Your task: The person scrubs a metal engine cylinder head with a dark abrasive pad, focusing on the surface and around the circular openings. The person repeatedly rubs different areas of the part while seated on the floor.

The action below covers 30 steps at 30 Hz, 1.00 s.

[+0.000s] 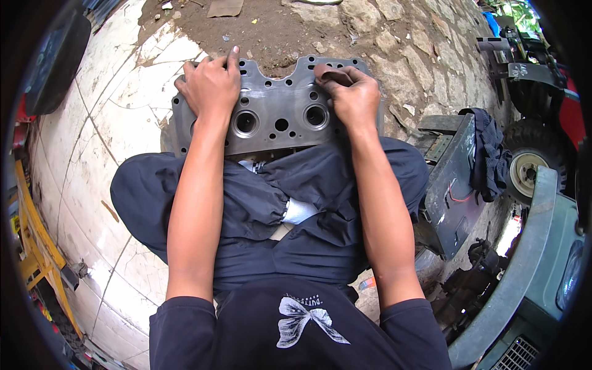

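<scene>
In front of my crossed legs lies a grey metal cylinder head (271, 102), its flat face up, with round bores and many small bolt holes. My left hand (213, 86) is on its far left part, fingers bent over the edge. A dark brown folded piece of sandpaper (336, 76) is pinched in my right hand (356, 100), against the far right part of the face. My hands cover some of the holes beneath them.
Cracked white tiles (105, 123) spread to the left, bare soil and stone paving (419, 74) lie ahead. At the right stand a dark metal panel (453, 185), a wheel (530, 169) and a green vehicle part (555, 246). A yellow metal frame (43, 246) is at the left.
</scene>
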Each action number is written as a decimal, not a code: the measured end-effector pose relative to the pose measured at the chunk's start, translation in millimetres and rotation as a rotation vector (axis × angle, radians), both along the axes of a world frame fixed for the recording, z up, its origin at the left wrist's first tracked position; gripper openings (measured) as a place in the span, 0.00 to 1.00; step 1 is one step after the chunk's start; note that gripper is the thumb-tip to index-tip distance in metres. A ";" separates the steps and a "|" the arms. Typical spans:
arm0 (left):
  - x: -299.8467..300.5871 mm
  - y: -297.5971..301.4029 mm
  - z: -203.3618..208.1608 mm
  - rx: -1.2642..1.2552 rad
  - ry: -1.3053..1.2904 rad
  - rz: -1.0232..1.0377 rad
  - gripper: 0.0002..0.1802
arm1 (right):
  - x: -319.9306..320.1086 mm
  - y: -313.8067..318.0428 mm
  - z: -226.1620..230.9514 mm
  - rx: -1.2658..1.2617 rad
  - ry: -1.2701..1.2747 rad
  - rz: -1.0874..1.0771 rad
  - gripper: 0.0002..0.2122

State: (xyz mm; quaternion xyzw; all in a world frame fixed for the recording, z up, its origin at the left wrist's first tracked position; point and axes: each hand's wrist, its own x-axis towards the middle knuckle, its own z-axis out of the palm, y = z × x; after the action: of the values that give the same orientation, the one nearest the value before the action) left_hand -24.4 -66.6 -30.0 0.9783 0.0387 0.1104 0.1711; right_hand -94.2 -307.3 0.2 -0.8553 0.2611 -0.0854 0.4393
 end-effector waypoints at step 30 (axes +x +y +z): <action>-1.8 5.9 -3.8 -0.012 0.012 0.004 0.31 | -1.0 -2.5 22.9 0.033 0.016 -0.053 0.11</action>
State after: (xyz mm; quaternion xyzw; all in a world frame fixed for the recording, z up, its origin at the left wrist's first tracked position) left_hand -26.3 -60.6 -33.8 0.9778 0.0422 0.1047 0.1763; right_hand -95.2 -309.8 23.0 -0.8413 0.2888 -0.0859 0.4489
